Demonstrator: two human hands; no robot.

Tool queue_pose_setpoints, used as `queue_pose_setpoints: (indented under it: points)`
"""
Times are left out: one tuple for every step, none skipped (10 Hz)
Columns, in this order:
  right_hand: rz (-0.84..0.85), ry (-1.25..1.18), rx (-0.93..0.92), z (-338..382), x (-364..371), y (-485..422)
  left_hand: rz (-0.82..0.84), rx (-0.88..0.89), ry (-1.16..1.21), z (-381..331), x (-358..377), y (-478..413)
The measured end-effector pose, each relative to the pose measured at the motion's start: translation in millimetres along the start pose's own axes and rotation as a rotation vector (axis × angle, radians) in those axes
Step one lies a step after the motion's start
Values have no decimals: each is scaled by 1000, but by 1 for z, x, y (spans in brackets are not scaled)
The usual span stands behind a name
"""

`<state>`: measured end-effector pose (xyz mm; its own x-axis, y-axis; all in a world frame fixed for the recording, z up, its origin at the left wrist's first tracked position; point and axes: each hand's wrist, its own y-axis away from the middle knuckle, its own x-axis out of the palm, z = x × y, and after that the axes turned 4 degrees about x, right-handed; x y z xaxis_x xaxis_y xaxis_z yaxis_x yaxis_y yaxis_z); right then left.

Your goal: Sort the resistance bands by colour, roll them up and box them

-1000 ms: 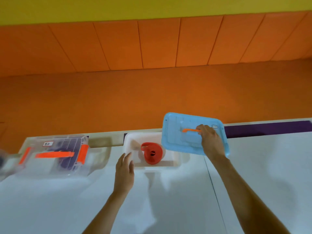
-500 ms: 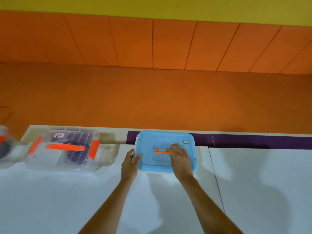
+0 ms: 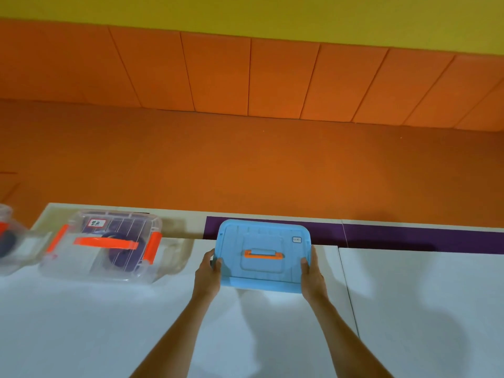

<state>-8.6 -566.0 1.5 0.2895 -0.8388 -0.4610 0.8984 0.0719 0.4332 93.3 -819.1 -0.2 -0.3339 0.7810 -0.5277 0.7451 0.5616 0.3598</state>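
At the left, a clear box (image 3: pixel 103 246) with orange latches is sitting on the tabletop (image 3: pixel 409 296), with a dark purple roll (image 3: pixel 120 251) showing inside. Just right of it, the left hand (image 3: pixel 210 271) is gripping the blue lid (image 3: pixel 263 271) by its left short edge, and the right hand (image 3: pixel 312 271) is gripping the opposite edge. The lid is lying flat between them near the tabletop's far edge, its long axis and orange handle (image 3: pixel 263 255) running left to right, equally near both hands.

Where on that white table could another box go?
Right of the seam, the table is bare from the purple strip to the near edge. The near side before the clear box is bare too. Crowded: the far left, where a cut-off container, the clear box and the blue-lidded box line up.
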Motion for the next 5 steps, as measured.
queue_pose_setpoints:
  points:
    - [-49,-177,134,1,0,5,100,-82,-47,-12,-8,-13]
    - [-137,-15,153,0,0,9,136,-65,-136,-17,-15,-23]
    - [-61,31,152,8,-6,9,105,-31,-159,-16,-16,-16]
    - [5,128,140,14,-17,3,91,-24,-171,-14,-12,-10]
    - [-69,293,45,25,-26,2,65,-3,-285,-13,-19,-4]
